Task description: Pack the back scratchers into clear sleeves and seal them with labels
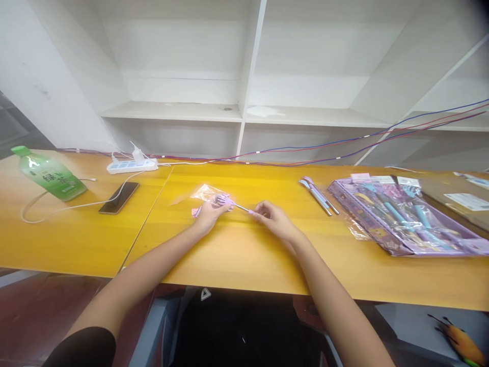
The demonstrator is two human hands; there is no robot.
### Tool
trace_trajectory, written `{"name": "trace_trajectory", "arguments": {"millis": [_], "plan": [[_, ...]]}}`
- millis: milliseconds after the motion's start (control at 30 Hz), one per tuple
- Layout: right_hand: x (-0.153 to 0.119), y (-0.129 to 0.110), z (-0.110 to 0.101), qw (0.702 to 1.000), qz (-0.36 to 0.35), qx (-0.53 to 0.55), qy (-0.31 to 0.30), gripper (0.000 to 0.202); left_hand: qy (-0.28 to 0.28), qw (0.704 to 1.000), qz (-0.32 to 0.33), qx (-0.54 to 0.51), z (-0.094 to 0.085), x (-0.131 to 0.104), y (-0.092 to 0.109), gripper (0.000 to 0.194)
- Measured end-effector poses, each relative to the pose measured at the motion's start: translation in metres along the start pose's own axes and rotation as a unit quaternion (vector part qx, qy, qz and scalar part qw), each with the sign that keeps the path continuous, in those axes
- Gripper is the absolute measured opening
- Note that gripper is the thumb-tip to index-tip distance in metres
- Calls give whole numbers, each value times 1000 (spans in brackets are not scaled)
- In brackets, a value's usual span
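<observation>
"Left grip [209, 214] is pinching what?"
"The hand-shaped head of the purple stick [243, 208]; the right grip [276, 220] is pinching its other end."
"Where?"
"They're holding it between the worktop's [237, 255] front and back edges."

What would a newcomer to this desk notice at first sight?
Probably the bright green bottle at the far left and the purple box of wrapped items at the right would stand out. In the middle, the left hand and right hand hold a purple-ended metal rod over the yellow desk.
</observation>
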State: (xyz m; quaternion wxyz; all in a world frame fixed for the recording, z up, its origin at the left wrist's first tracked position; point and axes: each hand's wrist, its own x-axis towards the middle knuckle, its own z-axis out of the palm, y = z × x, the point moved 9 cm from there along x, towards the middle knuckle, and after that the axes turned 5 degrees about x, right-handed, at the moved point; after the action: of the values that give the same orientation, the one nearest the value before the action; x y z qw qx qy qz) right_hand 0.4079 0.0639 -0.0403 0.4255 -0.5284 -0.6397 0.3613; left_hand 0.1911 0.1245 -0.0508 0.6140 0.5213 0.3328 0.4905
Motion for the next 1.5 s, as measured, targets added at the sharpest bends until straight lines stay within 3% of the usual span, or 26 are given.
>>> {"name": "trace_trajectory", "arguments": {"millis": [233,367,500,633,767,1000,1100,1300,1500], "plan": [[0,-2,5,997,-4,73,1,41,-5,997,-26,72,3,-8,-9,45],[-2,-9,15,996,-16,83,0,39,-64,988,-28,135,18,-16,-11,34],[-4,-21,26,997,-52,60,6,36,-114,989,-46,88,33,-24,-18,42],[-5,-22,30,996,-56,66,-6,32,-92,993,-73,8,31,-24,-23,47],[-5,-15,21,994,-23,108,-21,37,-26,996,-60,-59,14,-14,-15,45],[-6,-20,6,984,6,174,-23,39,11,996,-59,-73,0,-6,-5,49],[-6,-18,8,983,16,182,-18,38,-26,998,-58,-23,9,-10,-8,48],[-9,-37,18,993,-77,91,-16,27,-195,974,-72,89,54,-36,-27,37],[-13,-46,24,988,-131,74,-20,28,-256,961,-75,72,71,-50,-27,36]]}}
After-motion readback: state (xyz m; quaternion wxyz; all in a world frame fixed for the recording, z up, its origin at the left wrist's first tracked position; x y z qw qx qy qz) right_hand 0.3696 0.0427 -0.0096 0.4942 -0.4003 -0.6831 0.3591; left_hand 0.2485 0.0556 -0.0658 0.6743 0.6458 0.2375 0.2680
